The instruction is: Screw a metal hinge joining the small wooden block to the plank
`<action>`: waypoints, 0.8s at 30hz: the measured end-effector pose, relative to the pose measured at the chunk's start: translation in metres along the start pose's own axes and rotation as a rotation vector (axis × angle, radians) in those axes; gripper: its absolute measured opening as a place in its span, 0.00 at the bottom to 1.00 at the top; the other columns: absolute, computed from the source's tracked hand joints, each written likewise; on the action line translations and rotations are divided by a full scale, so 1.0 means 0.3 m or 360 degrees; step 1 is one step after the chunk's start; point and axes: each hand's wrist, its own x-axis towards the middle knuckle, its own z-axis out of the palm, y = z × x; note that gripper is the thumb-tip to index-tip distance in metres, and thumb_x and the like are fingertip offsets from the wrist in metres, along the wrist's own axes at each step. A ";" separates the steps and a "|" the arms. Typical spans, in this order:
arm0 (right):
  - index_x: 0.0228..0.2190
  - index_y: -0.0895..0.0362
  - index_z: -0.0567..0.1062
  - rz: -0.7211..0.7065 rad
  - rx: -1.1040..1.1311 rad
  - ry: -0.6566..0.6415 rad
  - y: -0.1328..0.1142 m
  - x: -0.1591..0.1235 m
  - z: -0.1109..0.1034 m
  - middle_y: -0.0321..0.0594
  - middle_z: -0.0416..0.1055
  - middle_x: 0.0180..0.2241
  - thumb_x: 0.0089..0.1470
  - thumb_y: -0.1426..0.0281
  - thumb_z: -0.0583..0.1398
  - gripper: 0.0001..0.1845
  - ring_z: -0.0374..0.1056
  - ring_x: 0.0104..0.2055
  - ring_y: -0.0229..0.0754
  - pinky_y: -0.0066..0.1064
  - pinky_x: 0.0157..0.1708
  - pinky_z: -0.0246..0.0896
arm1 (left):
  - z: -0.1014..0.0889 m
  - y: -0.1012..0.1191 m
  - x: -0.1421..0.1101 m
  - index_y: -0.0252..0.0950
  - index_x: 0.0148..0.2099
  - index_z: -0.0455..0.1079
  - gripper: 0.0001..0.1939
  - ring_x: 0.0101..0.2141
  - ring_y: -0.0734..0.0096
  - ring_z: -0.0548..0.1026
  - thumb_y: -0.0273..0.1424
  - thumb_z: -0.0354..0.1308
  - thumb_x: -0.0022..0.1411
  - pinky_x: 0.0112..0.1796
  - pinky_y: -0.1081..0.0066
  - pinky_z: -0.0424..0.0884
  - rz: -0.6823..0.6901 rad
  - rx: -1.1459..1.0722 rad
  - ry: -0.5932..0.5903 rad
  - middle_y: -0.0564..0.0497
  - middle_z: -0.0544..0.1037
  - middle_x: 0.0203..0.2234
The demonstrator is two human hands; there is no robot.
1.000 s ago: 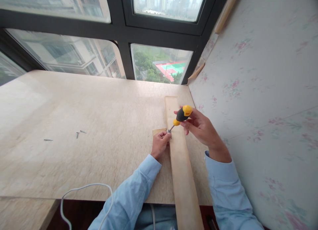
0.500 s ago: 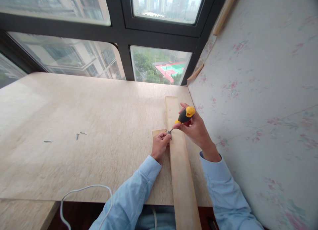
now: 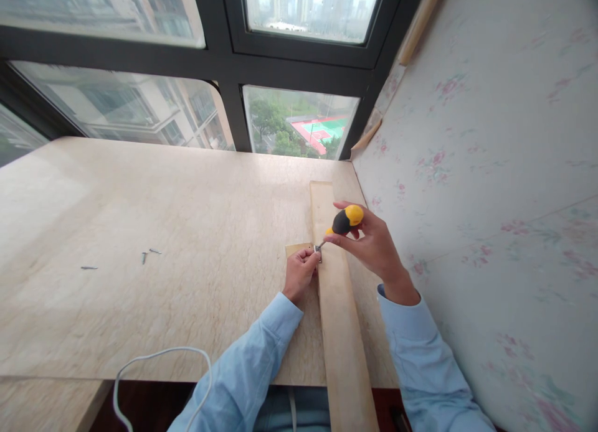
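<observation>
A long pale wooden plank (image 3: 343, 332) lies along the right side of the marble-look table (image 3: 163, 233) and overhangs its near edge. My right hand (image 3: 374, 242) is closed around a yellow-and-black screwdriver (image 3: 343, 221), whose tip points down-left at a small metal bracket (image 3: 318, 249) on the plank's left edge. My left hand (image 3: 299, 273) is pinched on that bracket and the small wooden piece (image 3: 296, 248) beside the plank. Both sleeves are light blue.
Three loose screws (image 3: 148, 253) lie on the table to the left. A white cable (image 3: 154, 357) loops over the table's near edge. A floral-papered wall (image 3: 467, 170) stands close on the right. Dark-framed windows (image 3: 299, 117) run along the far side.
My right hand has turned the screwdriver handle and shifted slightly; the tip stays at the bracket. My left hand has not moved.
</observation>
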 end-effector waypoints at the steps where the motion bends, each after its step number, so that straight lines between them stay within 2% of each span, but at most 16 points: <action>1: 0.41 0.52 0.76 -0.0011 -0.0063 0.0063 0.005 0.002 0.010 0.38 0.73 0.34 0.43 0.57 0.72 0.25 0.64 0.28 0.37 0.31 0.27 0.64 | 0.000 0.002 -0.001 0.33 0.28 0.70 0.14 0.21 0.75 0.68 0.39 0.65 0.50 0.24 0.75 0.64 0.0004 -0.0001 0.0000 0.54 0.71 0.20; 3: 0.32 0.54 0.74 -0.0011 -0.0102 0.0149 0.014 0.008 0.026 0.36 0.70 0.29 0.41 0.55 0.73 0.22 0.62 0.27 0.37 0.30 0.26 0.62 | 0.001 0.006 -0.004 0.33 0.27 0.70 0.14 0.21 0.75 0.68 0.39 0.64 0.50 0.24 0.75 0.64 0.0013 0.0012 0.0005 0.54 0.70 0.20; 5: 0.30 0.54 0.72 0.0010 0.0004 0.0133 0.019 0.013 0.033 0.37 0.70 0.30 0.41 0.53 0.72 0.23 0.62 0.28 0.38 0.30 0.26 0.63 | 0.002 0.009 -0.006 0.33 0.27 0.70 0.14 0.22 0.75 0.68 0.39 0.64 0.50 0.24 0.75 0.64 0.0012 0.0023 0.0011 0.54 0.71 0.21; 9: 0.43 0.54 0.74 0.0138 0.0455 -0.0265 0.014 0.019 0.012 0.44 0.75 0.42 0.49 0.54 0.68 0.24 0.67 0.32 0.39 0.32 0.28 0.67 | 0.002 0.013 -0.006 0.33 0.28 0.70 0.13 0.23 0.75 0.69 0.39 0.64 0.50 0.26 0.75 0.66 -0.0010 0.0013 0.0017 0.53 0.72 0.22; 12: 0.43 0.55 0.75 0.0225 0.0616 -0.0454 0.012 0.020 -0.009 0.45 0.77 0.42 0.52 0.57 0.67 0.20 0.69 0.34 0.41 0.33 0.30 0.69 | 0.001 0.011 -0.003 0.33 0.28 0.70 0.13 0.23 0.75 0.69 0.39 0.64 0.51 0.26 0.75 0.66 -0.0006 0.0018 0.0025 0.53 0.71 0.22; 15: 0.40 0.55 0.77 0.0227 0.0609 -0.0374 0.019 0.021 -0.008 0.42 0.77 0.37 0.49 0.57 0.69 0.19 0.70 0.34 0.41 0.33 0.30 0.70 | 0.000 0.008 -0.001 0.33 0.29 0.70 0.14 0.22 0.75 0.68 0.39 0.64 0.51 0.25 0.75 0.65 -0.0003 0.0029 0.0020 0.53 0.71 0.21; 19: 0.30 0.55 0.75 0.0185 0.0425 -0.0113 0.033 0.021 0.019 0.38 0.73 0.29 0.39 0.56 0.74 0.22 0.69 0.31 0.42 0.33 0.28 0.69 | 0.001 0.007 -0.002 0.33 0.29 0.70 0.14 0.22 0.75 0.68 0.39 0.63 0.51 0.24 0.75 0.64 0.0001 0.0026 0.0004 0.54 0.70 0.21; 22: 0.31 0.55 0.74 0.0187 0.0340 -0.0010 0.032 0.020 0.041 0.38 0.73 0.30 0.37 0.56 0.75 0.24 0.68 0.30 0.39 0.31 0.26 0.67 | 0.003 0.009 -0.004 0.33 0.28 0.69 0.14 0.21 0.76 0.67 0.39 0.63 0.51 0.24 0.75 0.63 0.0013 0.0036 0.0015 0.54 0.69 0.20; 24: 0.35 0.54 0.73 0.0200 0.0403 -0.0017 0.027 0.019 0.051 0.39 0.75 0.35 0.40 0.57 0.74 0.24 0.65 0.27 0.36 0.28 0.21 0.63 | 0.004 0.010 -0.004 0.33 0.28 0.69 0.13 0.21 0.76 0.67 0.39 0.63 0.51 0.24 0.75 0.63 0.0015 0.0032 0.0019 0.54 0.69 0.20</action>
